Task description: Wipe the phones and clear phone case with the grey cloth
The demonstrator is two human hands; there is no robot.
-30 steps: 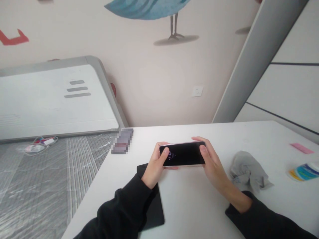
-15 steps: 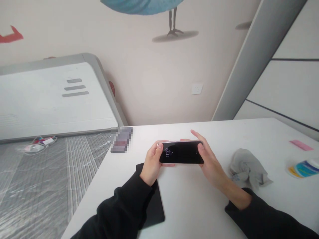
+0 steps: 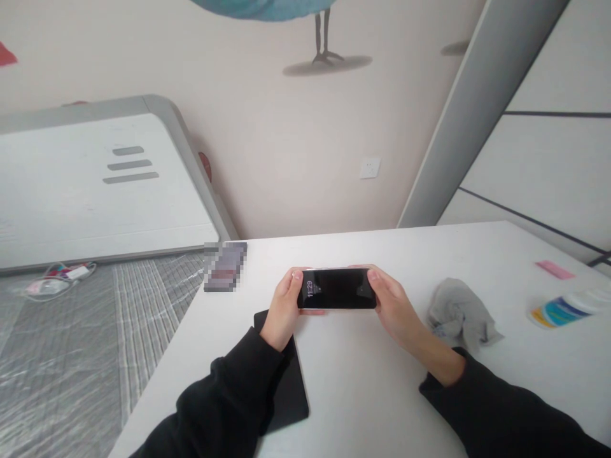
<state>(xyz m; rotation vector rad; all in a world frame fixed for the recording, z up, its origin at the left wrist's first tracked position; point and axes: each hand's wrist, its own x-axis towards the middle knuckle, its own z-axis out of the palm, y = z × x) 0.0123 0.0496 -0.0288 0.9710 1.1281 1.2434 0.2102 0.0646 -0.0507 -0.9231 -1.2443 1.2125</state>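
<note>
A smartphone [image 3: 338, 289] is held sideways above the white table, its dark screen facing me with 11:29 lit at the left end. My left hand [image 3: 282, 312] is closed round that left end, thumb on the front edge and fingers behind. The opposite end is gripped by my right hand [image 3: 394, 305], its thumb at the screen's corner and the other fingers mostly hidden behind the phone. Under my left wrist lies a flat black object [image 3: 292, 394], partly covered by my sleeve; I cannot tell its kind.
A crumpled grey cloth [image 3: 461, 315] lies right of my right hand. Farther right are a white bottle with a blue and yellow label [image 3: 566, 308] and a pink slip [image 3: 554, 269]. A pixelated item [image 3: 225, 267] sits at the table's [image 3: 363, 394] far left corner.
My right hand's raised index finger has come down behind the phone, closing that hand's hold. The whole view has shifted slightly, so things appear a little farther left.
</note>
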